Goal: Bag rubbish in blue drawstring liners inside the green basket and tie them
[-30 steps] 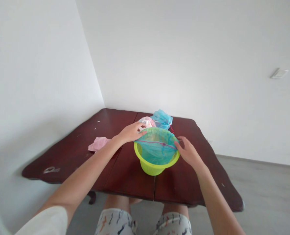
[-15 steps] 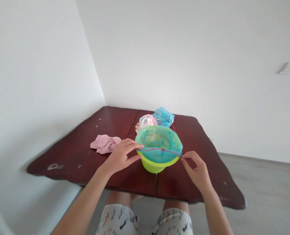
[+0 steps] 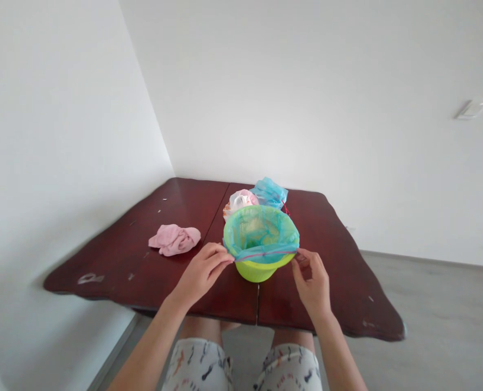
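Observation:
A yellow-green bin (image 3: 256, 273) stands upright on the dark red table, with a thin blue-green trash bag (image 3: 280, 231) lining its inside. The bag's near edge, with a pink drawstring, stretches across the front of the bin's rim. My left hand (image 3: 204, 271) pinches the bag's edge at the rim's front left. On the right, my right hand (image 3: 312, 279) holds the other end of that edge between thumb and fingers, close against the rim.
A crumpled pink cloth (image 3: 175, 240) lies on the table (image 3: 326, 255) left of the bin. Behind the bin sit a white and pink plastic bag (image 3: 241, 200) and a blue plastic bag (image 3: 269, 191) with red string. White walls rise behind and to the left.
Both hands have drawn the bag's near edge toward me and down, from across the opening to the front rim. My left hand has gone from fingers spread to a pinch.

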`<control>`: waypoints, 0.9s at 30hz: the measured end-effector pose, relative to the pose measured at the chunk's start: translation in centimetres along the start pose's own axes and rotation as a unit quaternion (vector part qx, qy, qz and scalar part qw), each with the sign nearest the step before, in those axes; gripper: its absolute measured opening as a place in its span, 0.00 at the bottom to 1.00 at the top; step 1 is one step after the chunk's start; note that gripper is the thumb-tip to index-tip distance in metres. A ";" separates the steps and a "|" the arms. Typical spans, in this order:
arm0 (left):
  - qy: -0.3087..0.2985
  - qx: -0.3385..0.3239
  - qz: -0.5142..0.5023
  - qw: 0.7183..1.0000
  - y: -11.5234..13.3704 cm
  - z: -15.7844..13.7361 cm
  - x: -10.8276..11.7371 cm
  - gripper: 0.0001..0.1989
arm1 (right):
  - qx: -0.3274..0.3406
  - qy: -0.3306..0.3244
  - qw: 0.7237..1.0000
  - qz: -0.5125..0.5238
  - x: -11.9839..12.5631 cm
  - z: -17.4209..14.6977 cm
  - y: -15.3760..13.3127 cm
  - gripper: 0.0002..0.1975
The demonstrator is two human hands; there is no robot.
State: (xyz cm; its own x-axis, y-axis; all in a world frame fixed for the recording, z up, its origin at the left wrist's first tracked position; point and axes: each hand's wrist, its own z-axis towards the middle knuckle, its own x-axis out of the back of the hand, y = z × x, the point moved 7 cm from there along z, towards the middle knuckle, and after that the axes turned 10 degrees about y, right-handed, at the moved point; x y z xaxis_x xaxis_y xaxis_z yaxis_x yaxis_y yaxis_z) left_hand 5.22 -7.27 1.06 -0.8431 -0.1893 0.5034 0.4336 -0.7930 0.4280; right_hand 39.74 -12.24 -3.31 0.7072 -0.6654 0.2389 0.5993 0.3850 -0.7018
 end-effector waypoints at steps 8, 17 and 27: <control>-0.017 -0.027 0.048 0.998 1.1 -1.9 -2.0 0.07 | 0.050 0.039 0.998 -0.020 0.7 -0.2 -0.1 0.05; -0.020 -0.014 0.065 0.998 0.4 -2.3 -3.0 0.12 | -0.046 -0.015 0.999 0.009 -0.7 -2.0 2.1 0.14; 0.045 -0.039 0.073 0.996 4.0 0.8 -2.3 0.20 | 0.139 0.019 0.989 -0.035 0.3 0.9 -1.2 0.09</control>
State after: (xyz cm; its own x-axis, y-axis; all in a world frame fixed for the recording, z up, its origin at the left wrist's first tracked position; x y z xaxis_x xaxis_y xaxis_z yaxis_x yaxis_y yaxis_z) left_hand 9.16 -9.53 2.14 -0.8000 -0.3541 0.4844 0.5300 -0.7954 0.2940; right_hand 39.59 -12.36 -1.82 0.6496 -0.7176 0.2511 0.7296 0.4954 -0.4715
